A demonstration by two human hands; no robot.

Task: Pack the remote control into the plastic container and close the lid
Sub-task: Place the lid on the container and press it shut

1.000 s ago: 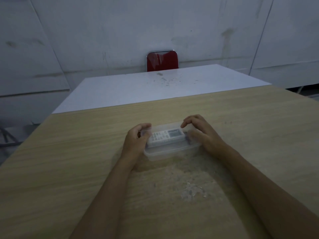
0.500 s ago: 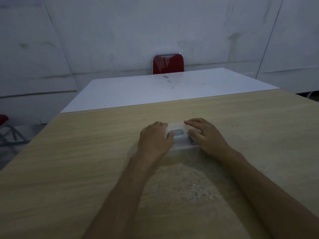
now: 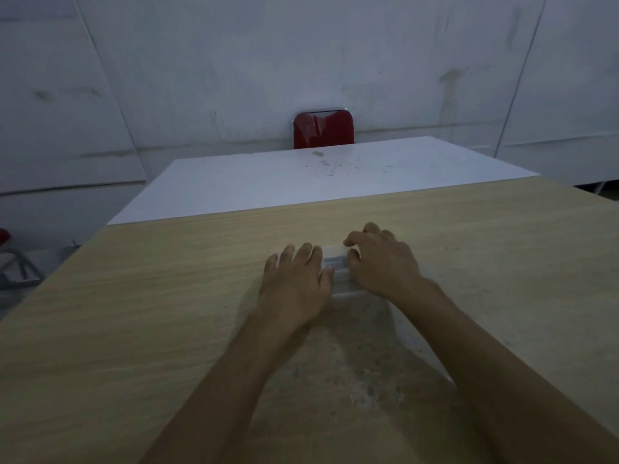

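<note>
A clear plastic container [image 3: 339, 272] sits on the wooden table [image 3: 150, 313], mostly covered by both hands. Through its lid a strip of the white remote control [image 3: 335, 262] shows between the hands. My left hand [image 3: 296, 283] lies flat, palm down, over the container's left half with fingers spread. My right hand [image 3: 380, 262] rests on the right half, fingers curled over the far edge and thumb on the lid. Most of the container and remote is hidden under the hands.
A white table [image 3: 301, 182] butts against the wooden table's far edge. Behind it stands a red chair [image 3: 323, 128] against the grey wall. A scuffed, dusty patch [image 3: 361, 373] marks the wood near me. A metal frame [image 3: 16, 269] shows at far left.
My left hand moved from gripping the container's left end to lying flat on top of the lid. My right hand shifted further over the lid, hiding most of the remote.
</note>
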